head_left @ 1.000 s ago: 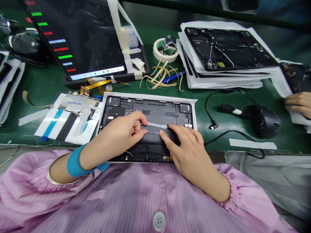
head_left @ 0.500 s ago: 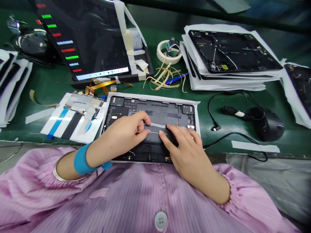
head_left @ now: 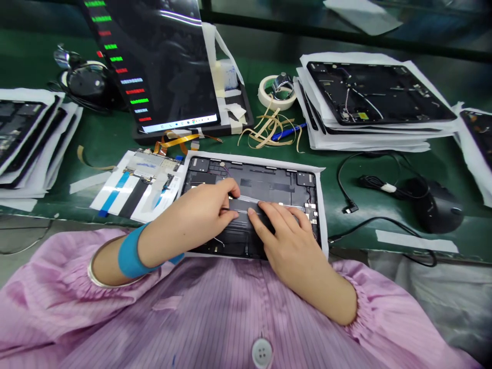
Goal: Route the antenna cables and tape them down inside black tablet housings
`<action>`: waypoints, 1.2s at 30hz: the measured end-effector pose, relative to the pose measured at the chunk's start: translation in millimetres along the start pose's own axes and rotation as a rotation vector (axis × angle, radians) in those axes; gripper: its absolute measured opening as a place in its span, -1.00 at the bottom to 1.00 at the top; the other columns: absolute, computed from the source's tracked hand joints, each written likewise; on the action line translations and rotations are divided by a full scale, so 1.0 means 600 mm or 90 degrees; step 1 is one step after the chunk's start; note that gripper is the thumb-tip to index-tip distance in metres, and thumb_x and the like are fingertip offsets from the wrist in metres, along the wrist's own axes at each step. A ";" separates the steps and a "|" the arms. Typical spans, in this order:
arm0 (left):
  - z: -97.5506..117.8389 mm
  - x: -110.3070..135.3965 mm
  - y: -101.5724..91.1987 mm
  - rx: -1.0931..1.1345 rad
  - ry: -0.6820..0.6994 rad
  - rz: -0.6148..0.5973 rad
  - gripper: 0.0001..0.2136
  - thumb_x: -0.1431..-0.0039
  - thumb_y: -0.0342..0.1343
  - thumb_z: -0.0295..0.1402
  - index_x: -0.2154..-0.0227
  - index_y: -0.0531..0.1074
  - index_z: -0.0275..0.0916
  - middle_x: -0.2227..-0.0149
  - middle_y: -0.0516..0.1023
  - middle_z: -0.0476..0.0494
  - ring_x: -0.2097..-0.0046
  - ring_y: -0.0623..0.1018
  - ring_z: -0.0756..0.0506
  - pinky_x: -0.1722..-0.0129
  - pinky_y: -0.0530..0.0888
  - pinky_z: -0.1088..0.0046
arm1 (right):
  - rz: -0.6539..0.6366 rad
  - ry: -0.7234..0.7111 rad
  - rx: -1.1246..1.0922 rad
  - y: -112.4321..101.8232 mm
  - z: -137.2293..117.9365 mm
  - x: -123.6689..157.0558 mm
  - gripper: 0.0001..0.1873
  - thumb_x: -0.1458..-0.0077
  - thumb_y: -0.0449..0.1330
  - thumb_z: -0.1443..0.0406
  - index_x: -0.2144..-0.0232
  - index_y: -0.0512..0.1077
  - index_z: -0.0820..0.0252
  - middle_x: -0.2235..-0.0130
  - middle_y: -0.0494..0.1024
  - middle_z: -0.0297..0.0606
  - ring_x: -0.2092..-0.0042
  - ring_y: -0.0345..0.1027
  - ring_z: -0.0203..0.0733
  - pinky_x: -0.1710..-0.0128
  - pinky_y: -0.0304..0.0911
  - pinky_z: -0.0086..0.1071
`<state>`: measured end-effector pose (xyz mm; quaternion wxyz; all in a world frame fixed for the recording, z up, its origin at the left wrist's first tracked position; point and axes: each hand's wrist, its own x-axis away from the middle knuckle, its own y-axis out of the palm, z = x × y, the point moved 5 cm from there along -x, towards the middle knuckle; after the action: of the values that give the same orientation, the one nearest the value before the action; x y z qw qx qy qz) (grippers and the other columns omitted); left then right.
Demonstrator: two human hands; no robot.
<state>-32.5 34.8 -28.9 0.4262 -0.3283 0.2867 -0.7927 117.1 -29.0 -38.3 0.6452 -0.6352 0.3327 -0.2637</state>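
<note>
An opened black tablet housing (head_left: 282, 179) with bare internal parts lies on a white sheet in front of me. Across its middle runs a flat dark strip with pale, shiny edges (head_left: 249, 199). My left hand (head_left: 202, 207), with a blue wristband, has thumb and index finger bent at the strip's left end, one at each edge. My right hand (head_left: 290, 236) lies over the housing's lower right, fingers stretched out, index and middle fingertips touching the strip's right part. Both palms hide some of the housing.
Left of the housing lies a circuit board (head_left: 148, 166) on a white taped pad. Behind stand a lit screen (head_left: 172, 66), a tape roll (head_left: 269, 100), peeled strips (head_left: 265, 128) and a blue pen (head_left: 288, 132). At right are stacked housings (head_left: 380, 95), a mouse (head_left: 438, 205) and cables.
The whole view has shifted, so the bench things appear farther right and slightly lower. Both hands stay at the strip, with the fingertips only slightly moved.
</note>
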 end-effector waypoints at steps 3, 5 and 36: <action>-0.011 0.003 -0.016 0.022 -0.021 -0.003 -0.86 -0.11 0.08 -0.31 0.26 0.34 -0.18 0.54 0.43 0.07 0.48 0.44 -0.02 0.46 0.29 0.47 | 0.009 0.005 0.006 0.000 0.000 -0.001 -0.53 -0.15 -0.04 0.44 -0.12 0.28 0.31 -0.10 0.34 0.04 -0.10 0.14 0.04 -0.07 -0.01 -0.09; -0.018 0.003 -0.018 0.055 -0.030 -0.018 -0.87 -0.13 0.06 -0.28 0.28 0.36 -0.19 0.53 0.44 0.06 0.47 0.45 -0.01 0.47 0.30 0.49 | 0.015 0.007 0.009 -0.001 -0.002 -0.002 -0.54 -0.16 -0.04 0.45 -0.11 0.29 0.33 -0.09 0.35 0.03 -0.10 0.14 0.03 -0.07 -0.01 -0.09; -0.031 0.013 0.000 0.032 0.059 0.068 -0.91 -0.13 -0.02 -0.43 0.28 0.31 -0.17 0.55 0.33 0.11 0.50 0.37 0.02 0.47 0.25 0.50 | 0.018 -0.049 0.014 -0.003 -0.055 -0.060 -0.53 -0.13 -0.08 0.47 -0.08 0.29 0.47 -0.08 0.35 0.12 -0.08 0.17 0.10 -0.01 0.08 -0.09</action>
<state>-50.1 31.3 -38.3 0.4623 -0.2646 0.3033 -0.7901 69.1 -23.1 -32.1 0.6679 -0.6332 0.3137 -0.2336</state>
